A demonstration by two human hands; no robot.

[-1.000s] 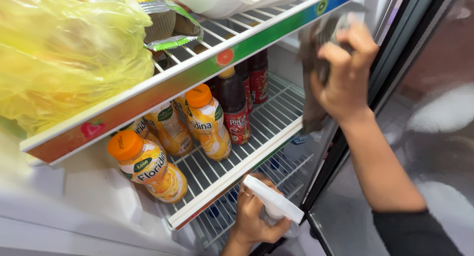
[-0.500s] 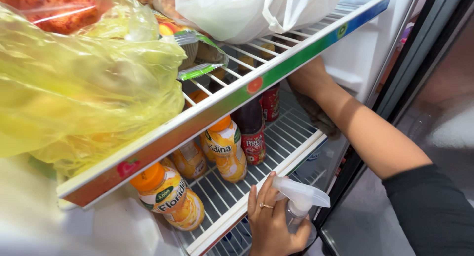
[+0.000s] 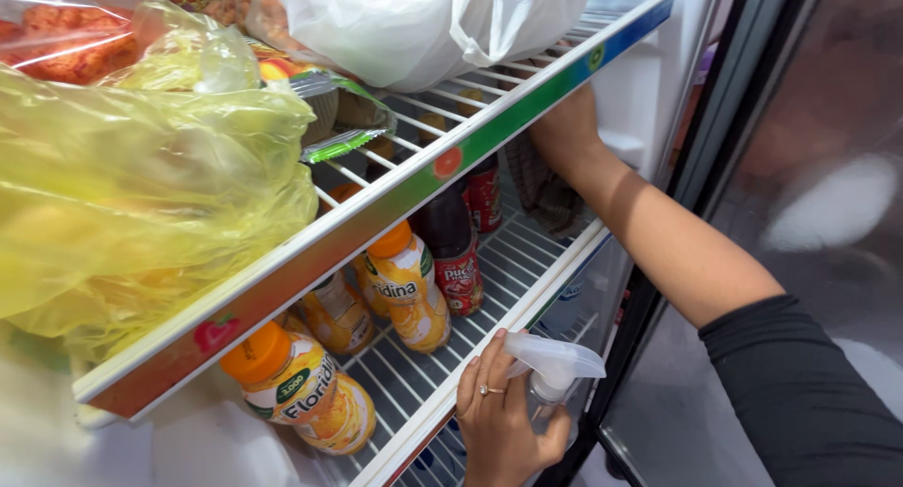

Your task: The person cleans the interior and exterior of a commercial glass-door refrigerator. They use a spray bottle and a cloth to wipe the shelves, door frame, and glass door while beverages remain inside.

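My left hand [image 3: 503, 416], with a ring on one finger, grips a white spray bottle [image 3: 555, 365] against the front edge of the lower wire shelf [image 3: 527, 261] of an open fridge. Reaching in under the upper wire shelf [image 3: 395, 200], my right hand [image 3: 562, 130] holds a dark grey cloth [image 3: 546, 191] near the back right wall. Orange juice bottles [image 3: 301, 393] with orange caps and dark red-labelled bottles [image 3: 456, 252] stand on the lower shelf between the two hands.
A yellow plastic bag [image 3: 141, 196] and a white plastic bag [image 3: 423, 26] lie on the upper shelf, with a clear packet of red food [image 3: 66, 36] at the far left. The dark fridge door frame [image 3: 715, 149] stands to the right.
My right hand with the cloth moved from the door frame deep under the upper shelf. The view shifted closer and lower. My left hand still holds the spray bottle at the shelf edge.
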